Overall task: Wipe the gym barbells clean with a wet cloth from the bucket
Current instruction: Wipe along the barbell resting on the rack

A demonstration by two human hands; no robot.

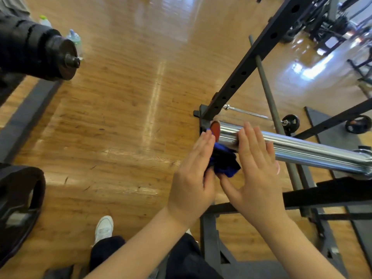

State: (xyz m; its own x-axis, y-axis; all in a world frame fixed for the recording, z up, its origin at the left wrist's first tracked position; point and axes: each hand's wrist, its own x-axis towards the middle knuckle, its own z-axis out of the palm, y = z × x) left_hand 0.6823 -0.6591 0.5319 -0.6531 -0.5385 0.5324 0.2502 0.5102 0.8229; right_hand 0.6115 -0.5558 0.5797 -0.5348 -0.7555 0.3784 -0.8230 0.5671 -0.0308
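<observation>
A chrome barbell sleeve point(302, 150) with a red end cap point(215, 128) juts left from the black rack. A blue cloth point(225, 161) is bunched just below the sleeve's end, between my two palms. My left hand point(193, 178) presses flat against the cloth's left side, fingers straight and reaching up to the end cap. My right hand point(255, 172) has straight fingers lying on the sleeve and its palm against the cloth's right side. No bucket is in view.
A black rack upright point(251, 55) slants up behind the sleeve. A thin bar point(247, 112) and small black plates point(290, 123) lie on the floor beyond. A loaded barbell end point(60, 59) juts in at upper left, with bottles point(74, 40) behind it. A weight plate point(20, 208) sits at lower left.
</observation>
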